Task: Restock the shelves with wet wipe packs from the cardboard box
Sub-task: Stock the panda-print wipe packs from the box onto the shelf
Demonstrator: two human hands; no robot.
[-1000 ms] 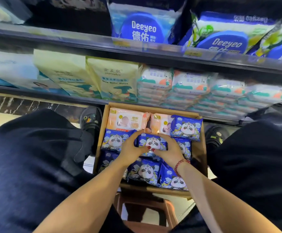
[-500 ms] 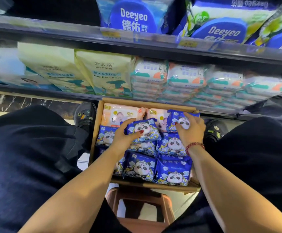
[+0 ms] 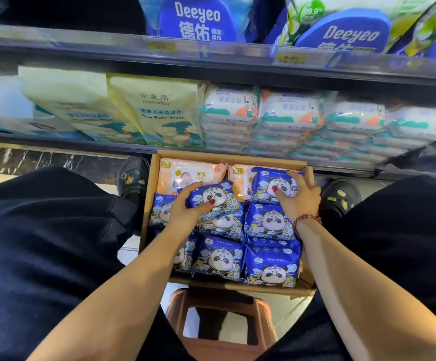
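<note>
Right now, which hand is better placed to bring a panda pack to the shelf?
Probably the left hand: it grips a tilted panda pack, raised above the others. The right hand grips a second pack resting in the far corner of the cardboard box.

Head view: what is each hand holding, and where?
Left hand grips a blue panda-print wet wipe pack by its left end; right hand grips a second blue panda-print pack by its right side.
</note>
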